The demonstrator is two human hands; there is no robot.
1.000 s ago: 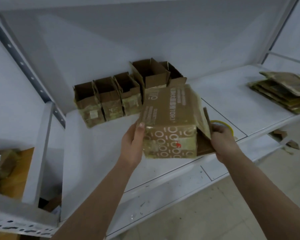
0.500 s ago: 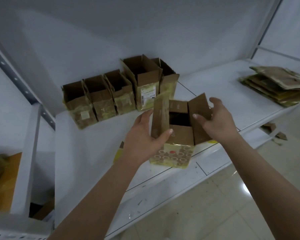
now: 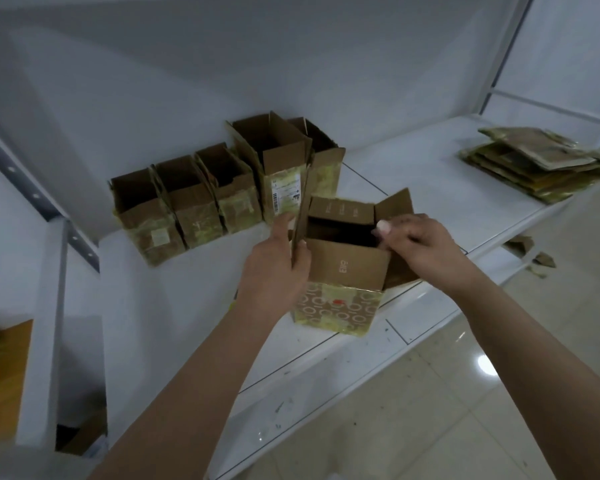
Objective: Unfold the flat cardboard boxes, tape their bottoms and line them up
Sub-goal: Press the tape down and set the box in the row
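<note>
The left hand (image 3: 274,268) pinches the left top flap and the right hand (image 3: 426,249) grips the right one, steadying the open box (image 3: 340,271) upright on the shelf (image 3: 194,306), near the lined-up row (image 3: 222,188), probably to slide it in.

Both bare forearms reach forward and upward from the bottom of the view, converging toward the middle. The left hand (image 3: 274,268) is turned with its back to the camera; its thumb points up along one side of an upright cardboard flap (image 3: 300,220) and its fingers (image 3: 303,252) curl round the other side, pinching it. The right hand (image 3: 426,247) comes in from the right with the wrist bent slightly down, knuckles up. Its fingers are curled, one pale nail foremost, and appear to grip the right flap (image 3: 395,206), though the contact itself is hidden beneath the hand.
</note>
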